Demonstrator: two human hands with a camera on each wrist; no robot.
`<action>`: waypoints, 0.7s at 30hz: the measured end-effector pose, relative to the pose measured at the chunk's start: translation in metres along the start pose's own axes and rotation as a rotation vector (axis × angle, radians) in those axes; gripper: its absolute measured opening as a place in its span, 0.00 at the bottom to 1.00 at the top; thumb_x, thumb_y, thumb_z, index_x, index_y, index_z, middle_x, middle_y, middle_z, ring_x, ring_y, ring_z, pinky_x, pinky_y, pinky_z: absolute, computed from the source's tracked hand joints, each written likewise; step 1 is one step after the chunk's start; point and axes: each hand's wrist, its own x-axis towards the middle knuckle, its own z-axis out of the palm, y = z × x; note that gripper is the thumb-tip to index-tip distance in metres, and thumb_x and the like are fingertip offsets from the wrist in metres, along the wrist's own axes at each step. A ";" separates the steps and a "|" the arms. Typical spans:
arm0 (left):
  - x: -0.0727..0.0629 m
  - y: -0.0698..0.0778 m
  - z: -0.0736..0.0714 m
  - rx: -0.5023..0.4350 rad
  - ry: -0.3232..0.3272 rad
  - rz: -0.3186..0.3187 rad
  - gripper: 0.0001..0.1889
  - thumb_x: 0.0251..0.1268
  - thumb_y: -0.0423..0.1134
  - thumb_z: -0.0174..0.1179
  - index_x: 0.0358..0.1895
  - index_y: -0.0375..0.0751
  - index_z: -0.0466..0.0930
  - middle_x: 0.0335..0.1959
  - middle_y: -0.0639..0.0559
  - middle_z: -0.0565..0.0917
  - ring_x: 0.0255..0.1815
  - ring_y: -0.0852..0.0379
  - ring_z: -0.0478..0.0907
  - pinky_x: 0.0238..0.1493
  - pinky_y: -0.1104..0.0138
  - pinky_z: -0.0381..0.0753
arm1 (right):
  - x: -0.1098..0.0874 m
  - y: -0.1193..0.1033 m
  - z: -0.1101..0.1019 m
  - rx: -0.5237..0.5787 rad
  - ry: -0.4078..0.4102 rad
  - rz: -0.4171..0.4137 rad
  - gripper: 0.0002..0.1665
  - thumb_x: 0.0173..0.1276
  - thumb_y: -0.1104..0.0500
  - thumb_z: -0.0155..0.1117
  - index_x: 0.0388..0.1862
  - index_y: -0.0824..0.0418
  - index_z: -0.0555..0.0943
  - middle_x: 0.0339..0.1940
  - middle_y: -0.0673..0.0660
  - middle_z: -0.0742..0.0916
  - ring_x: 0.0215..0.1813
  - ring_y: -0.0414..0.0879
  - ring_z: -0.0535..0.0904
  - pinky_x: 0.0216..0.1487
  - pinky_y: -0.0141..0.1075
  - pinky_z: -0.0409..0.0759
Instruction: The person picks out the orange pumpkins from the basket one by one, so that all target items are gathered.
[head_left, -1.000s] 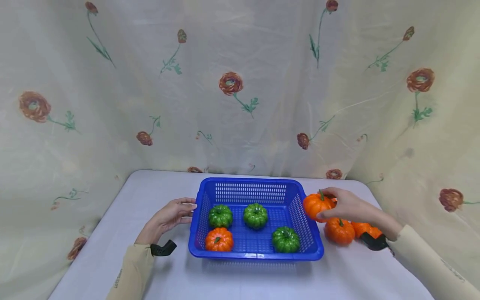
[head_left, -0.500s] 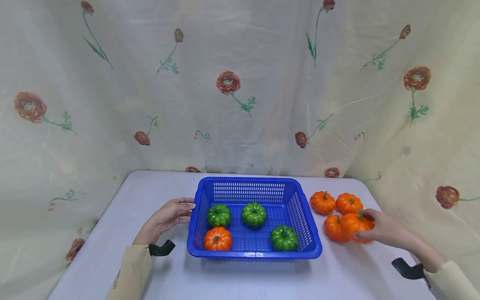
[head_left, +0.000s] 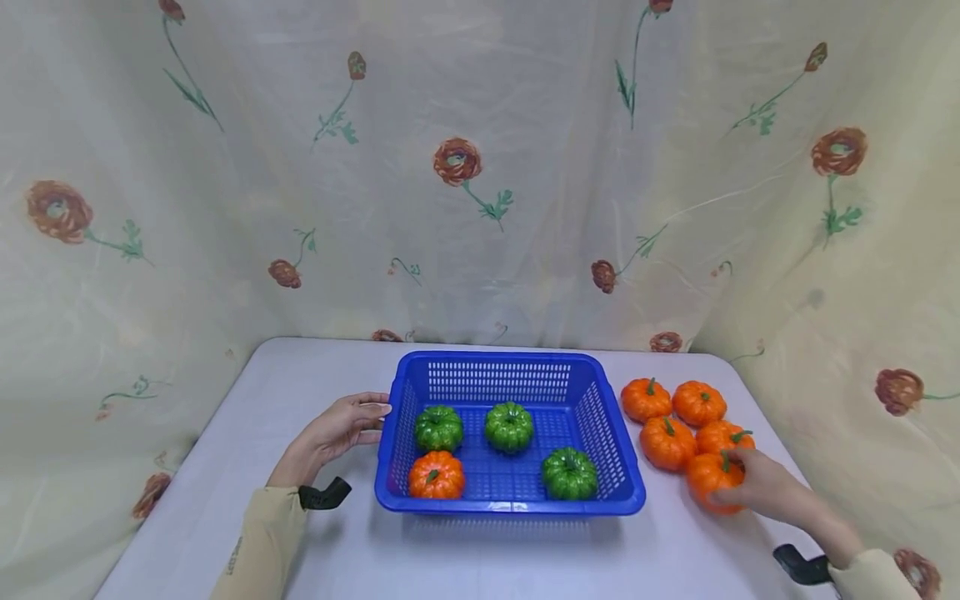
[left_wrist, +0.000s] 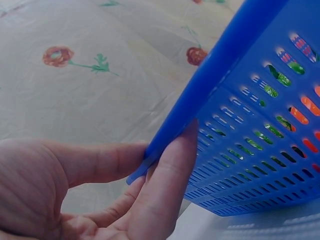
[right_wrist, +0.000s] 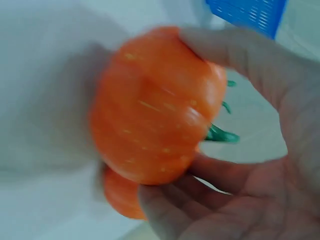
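A blue plastic basket (head_left: 510, 507) with slotted walls stands mid-table. Inside it are several small pumpkins: green ones, such as the green pumpkin (head_left: 509, 427), and an orange pumpkin (head_left: 437, 475) at the front left. My left hand (head_left: 341, 432) holds the basket's left rim (left_wrist: 192, 107) between thumb and fingers. Right of the basket, my right hand (head_left: 772, 490) grips an orange pumpkin (right_wrist: 157, 112) with a green stem, thumb on one side and fingers on the other. In the right wrist view, part of another orange pumpkin (right_wrist: 122, 195) shows below it.
Several more orange pumpkins cluster at the table's right side, among them a back-left pumpkin (head_left: 646, 400), a back-right pumpkin (head_left: 699, 403) and a pumpkin (head_left: 667, 443) beside the held one. A flowered curtain (head_left: 525, 275) hangs behind and along both sides of the white table (head_left: 480, 554).
My right hand has moved right and nearer the front, away from the basket's right wall. Orange pumpkins it covered before now show. My left hand and the basket stay in place.
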 end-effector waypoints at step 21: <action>-0.001 0.003 0.000 -0.012 0.004 -0.003 0.26 0.69 0.38 0.57 0.65 0.32 0.63 0.47 0.46 0.81 0.44 0.53 0.81 0.47 0.60 0.85 | 0.014 -0.068 -0.029 0.105 0.124 -0.177 0.44 0.58 0.49 0.72 0.64 0.75 0.68 0.61 0.75 0.75 0.60 0.71 0.72 0.56 0.63 0.75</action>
